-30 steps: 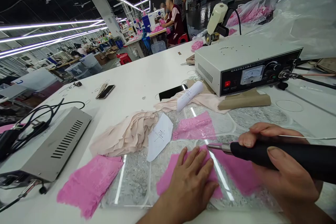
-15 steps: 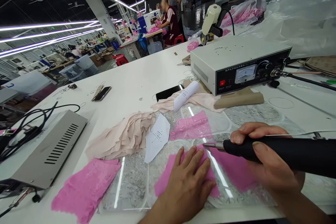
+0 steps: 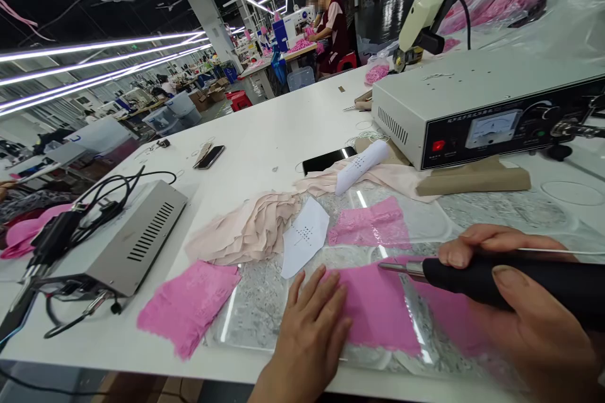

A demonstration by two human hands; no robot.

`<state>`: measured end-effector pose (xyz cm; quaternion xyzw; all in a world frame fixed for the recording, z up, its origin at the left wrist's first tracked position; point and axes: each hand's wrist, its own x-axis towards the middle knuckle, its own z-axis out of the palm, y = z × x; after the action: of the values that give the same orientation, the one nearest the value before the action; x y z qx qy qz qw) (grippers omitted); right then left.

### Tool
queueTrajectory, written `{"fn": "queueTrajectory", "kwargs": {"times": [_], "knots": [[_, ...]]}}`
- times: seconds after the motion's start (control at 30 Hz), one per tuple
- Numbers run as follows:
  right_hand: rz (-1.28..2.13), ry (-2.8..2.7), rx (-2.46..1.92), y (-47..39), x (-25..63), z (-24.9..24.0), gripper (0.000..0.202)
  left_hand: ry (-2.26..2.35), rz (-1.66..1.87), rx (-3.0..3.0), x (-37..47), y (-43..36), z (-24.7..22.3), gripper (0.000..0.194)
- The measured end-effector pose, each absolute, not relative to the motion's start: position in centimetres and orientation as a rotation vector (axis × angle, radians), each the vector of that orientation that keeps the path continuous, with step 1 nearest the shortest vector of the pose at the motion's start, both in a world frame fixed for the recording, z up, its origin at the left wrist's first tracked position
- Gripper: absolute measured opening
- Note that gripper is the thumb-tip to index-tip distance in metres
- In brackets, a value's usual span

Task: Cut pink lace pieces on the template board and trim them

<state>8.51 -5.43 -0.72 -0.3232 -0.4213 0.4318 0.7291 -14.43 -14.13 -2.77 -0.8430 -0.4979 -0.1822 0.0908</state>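
My right hand (image 3: 524, 302) is wrapped round a black handheld ultrasonic tool (image 3: 472, 277) with a narrow metal tip. The tip rests at the upper edge of a flat pink fabric piece (image 3: 378, 308). My left hand (image 3: 312, 327) lies with fingers stretched out at the left edge of that piece. Another pink fabric piece (image 3: 449, 312) lies partly under the tool and right hand. Beyond them is a pink lacy piece (image 3: 371, 223) on the clear mat (image 3: 255, 302). A white paper pattern with small holes (image 3: 306, 236) lies beyond my left fingertips.
A pink fabric stack (image 3: 189, 305) and beige pieces (image 3: 246, 227) lie left. A rolled paper pattern (image 3: 363, 167), a phone (image 3: 326, 160) and the control box (image 3: 491, 107) stand behind. Another grey box (image 3: 127, 233) with cables sits far left. Co-workers (image 3: 335, 25) are in the background.
My left hand has slid left off the middle of the pink piece to its left edge. The tool tip stays near the piece's top edge. The camera view has turned left.
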Motion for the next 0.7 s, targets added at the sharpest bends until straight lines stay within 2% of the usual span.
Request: {"fn": "queueTrajectory", "kwargs": {"times": [0.37,0.7], "knots": [[0.989,-0.92,-0.72,-5.5,7.8,-1.3,0.014,-1.48,-0.459,-2.524,-14.9,-14.7,-2.6,0.035],[0.977,-0.949,-0.715,-5.4,7.4,-0.7,0.022,-1.441,-0.506,-2.564,-13.7,-13.7,-2.2,0.032]]}}
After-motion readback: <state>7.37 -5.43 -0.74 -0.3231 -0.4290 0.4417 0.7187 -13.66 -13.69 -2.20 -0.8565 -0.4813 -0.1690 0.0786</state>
